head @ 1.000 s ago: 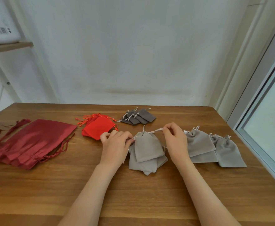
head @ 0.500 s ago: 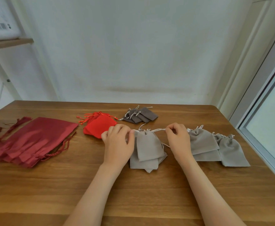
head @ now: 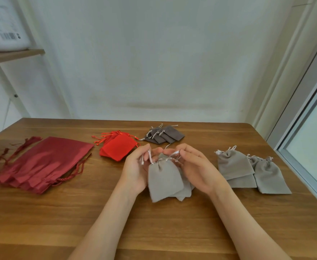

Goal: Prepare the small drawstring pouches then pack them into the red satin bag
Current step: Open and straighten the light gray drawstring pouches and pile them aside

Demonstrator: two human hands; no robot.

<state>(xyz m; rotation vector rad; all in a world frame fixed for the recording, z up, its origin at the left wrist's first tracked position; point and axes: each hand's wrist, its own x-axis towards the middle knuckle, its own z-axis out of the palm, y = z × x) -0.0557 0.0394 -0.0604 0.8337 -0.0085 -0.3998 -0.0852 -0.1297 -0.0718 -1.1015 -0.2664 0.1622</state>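
I am holding a grey pouch [head: 164, 182] between both hands, low over the table [head: 153, 231]. My left hand [head: 136, 170] is facing palm inward, with thumb and fingertips pressing together on the white cord [head: 150, 157] at the pouch's left side. My right hand [head: 198, 169] is mirroring it, its fingers curling in and pinching the cord's other end at the right of the neck. The neck is sitting gathered between my hands, and the body is hanging toward me. It is overlapping the spare pouches [head: 186, 190] lying beneath it, though I cannot tell whether it is touching them.

To my right, more grey ones are lying in a loose pile [head: 232, 164], well apart from my hands. Just beyond my fingers, the dark pouches [head: 164, 135] are lying fanned out, with the red pouches [head: 118, 148] stacked beside them to the left. Farther left, the satin bags [head: 47, 162] are lying flat and overlapping, their cords trailing onto the wood. A shelf [head: 13, 55] is showing at upper left and a window [head: 315, 137] at the right edge.
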